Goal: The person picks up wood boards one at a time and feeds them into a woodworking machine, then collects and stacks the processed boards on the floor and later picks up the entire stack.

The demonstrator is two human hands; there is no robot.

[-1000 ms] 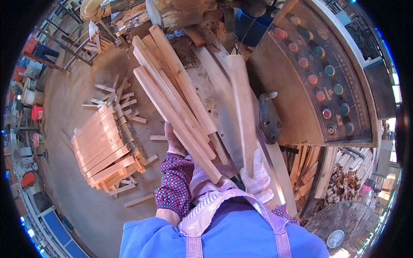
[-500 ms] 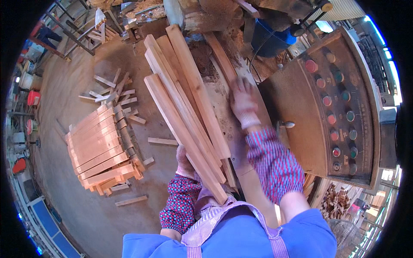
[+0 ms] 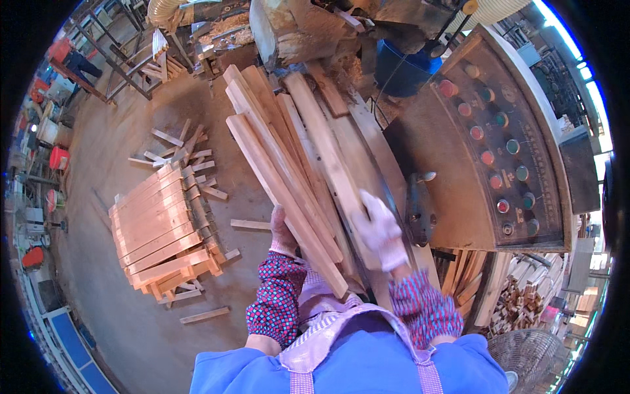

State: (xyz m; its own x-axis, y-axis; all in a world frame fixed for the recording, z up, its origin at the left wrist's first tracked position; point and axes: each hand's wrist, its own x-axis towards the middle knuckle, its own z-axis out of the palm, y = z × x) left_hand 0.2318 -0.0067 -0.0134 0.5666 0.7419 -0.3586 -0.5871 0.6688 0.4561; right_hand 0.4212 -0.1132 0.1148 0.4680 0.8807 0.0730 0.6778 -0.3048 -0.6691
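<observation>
My left hand (image 3: 283,235), in a pale work glove, is closed around the outer edge of a long wooden board (image 3: 282,197) at the left of a slanting stack. More boards (image 3: 289,167) of the stack lie beside it, propped from near my apron toward the machine. My right hand (image 3: 379,231), also gloved and slightly blurred, grips the near part of a separate wooden board (image 3: 323,148), its fingers over the top. That board lies on the machine bed (image 3: 357,141), right of the stack. Beyond it, the end of another board (image 3: 327,92) lies at the machine mouth.
To the right stands a slanted control panel (image 3: 492,144) with red and green buttons. A dusty machine housing (image 3: 295,36) and a blue bucket (image 3: 407,69) are ahead. Stacked planks (image 3: 157,220) and loose offcuts (image 3: 177,141) lie on the left floor; a fan (image 3: 528,358) stands lower right.
My right hand has come back toward me and now grips a board shifted right from the stack onto the bed. The board ahead has slid farther into the machine. My left hand keeps its hold.
</observation>
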